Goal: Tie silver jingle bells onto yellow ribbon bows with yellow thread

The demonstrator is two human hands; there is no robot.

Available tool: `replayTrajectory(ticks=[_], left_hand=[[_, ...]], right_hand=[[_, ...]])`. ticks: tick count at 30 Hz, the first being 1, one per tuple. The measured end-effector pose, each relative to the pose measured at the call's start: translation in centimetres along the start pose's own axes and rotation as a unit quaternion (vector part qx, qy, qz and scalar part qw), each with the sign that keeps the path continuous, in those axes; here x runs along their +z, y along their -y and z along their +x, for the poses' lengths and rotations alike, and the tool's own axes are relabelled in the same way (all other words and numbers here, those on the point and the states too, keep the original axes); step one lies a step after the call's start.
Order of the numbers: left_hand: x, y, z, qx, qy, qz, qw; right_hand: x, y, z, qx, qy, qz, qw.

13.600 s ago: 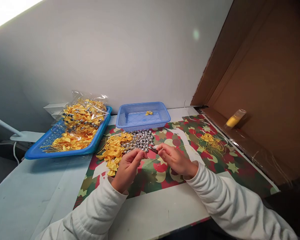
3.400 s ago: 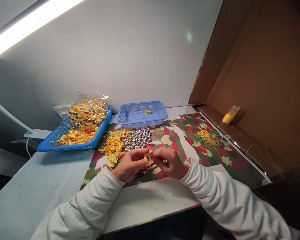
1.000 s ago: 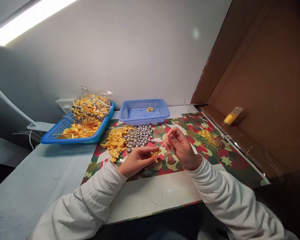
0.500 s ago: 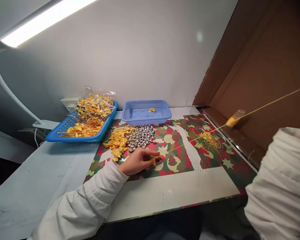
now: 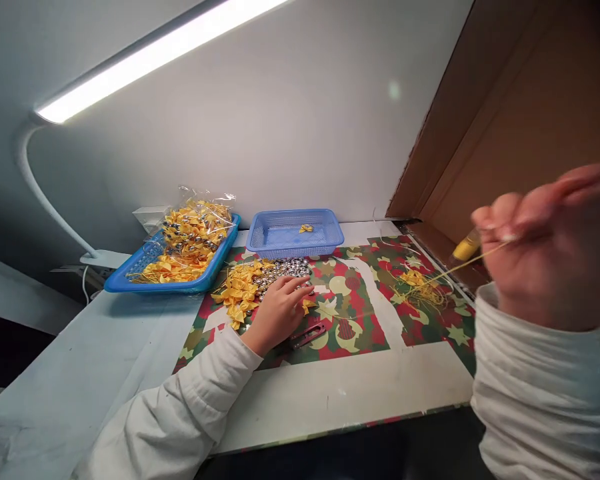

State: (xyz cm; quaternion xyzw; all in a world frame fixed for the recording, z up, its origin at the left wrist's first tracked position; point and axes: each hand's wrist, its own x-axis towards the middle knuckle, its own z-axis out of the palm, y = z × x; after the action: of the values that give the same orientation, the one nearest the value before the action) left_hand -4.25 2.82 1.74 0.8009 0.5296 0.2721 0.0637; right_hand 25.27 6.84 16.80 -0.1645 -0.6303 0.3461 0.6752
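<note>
My left hand (image 5: 279, 313) reaches over the near edge of a pile of silver bells (image 5: 293, 268), fingers stretched out and slightly apart. A yellow ribbon bow (image 5: 308, 305) shows just beside its fingertips; whether the hand touches it is unclear. Below the hand lies a small dark red tool (image 5: 309, 336), perhaps thread snips. My right hand (image 5: 540, 250), blurred and raised at the right, is closed around a yellow cord (image 5: 473, 261). That cord slants down left across the table. A thin pale end sticks out past this hand at the frame edge.
Yellow bows (image 5: 237, 293) lie left of the bells. Behind stand a blue basket (image 5: 117, 283) heaped with bows and a light blue basket (image 5: 294, 252) holding one bow. A yellow thread spool (image 5: 466, 248) and tangled cord (image 5: 425, 293) are at right, by cardboard (image 5: 505, 120). A lamp (image 5: 160, 60) hangs above.
My left hand has let go of its pinch on the bow and spread toward the bells, uncovering the dark red tool. My right hand has come into view from the right edge.
</note>
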Motion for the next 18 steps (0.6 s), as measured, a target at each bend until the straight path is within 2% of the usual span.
replayTrajectory(ticks=[2, 3, 7, 9, 11, 14, 18], left_hand=[[0.1, 0.0, 1.2, -0.022, 0.034, -0.005, 0.999], [0.3, 0.0, 1.9, -0.031, 0.04, -0.014, 0.999], [1.2, 0.5, 3.9, -0.067, 0.036, -0.084, 0.994], [1.3, 0.9, 4.2, -0.09, 0.025, -0.143, 0.985], [1.2, 1.1, 4.1, -0.125, 0.003, -0.216, 0.968], [0.8, 1.2, 3.4, -0.195, -0.027, -0.348, 0.916], [0.6, 0.4, 2.4, -0.265, -0.024, -0.521, 0.811]], right_hand=[[1.8, -1.6, -0.4, 0.024, 0.045, 0.069, 0.996], [2.6, -2.6, -0.8, 0.042, 0.047, 0.079, 0.995], [4.7, -8.2, -3.7, 0.162, 0.062, 0.04, 0.984], [5.5, -10.9, -5.6, 0.24, 0.103, 0.017, 0.965], [6.2, -12.8, -7.5, 0.289, 0.145, 0.004, 0.946], [7.2, -13.9, -9.6, 0.325, 0.216, -0.002, 0.921], [8.0, -13.6, -10.8, 0.324, 0.203, -0.015, 0.924]])
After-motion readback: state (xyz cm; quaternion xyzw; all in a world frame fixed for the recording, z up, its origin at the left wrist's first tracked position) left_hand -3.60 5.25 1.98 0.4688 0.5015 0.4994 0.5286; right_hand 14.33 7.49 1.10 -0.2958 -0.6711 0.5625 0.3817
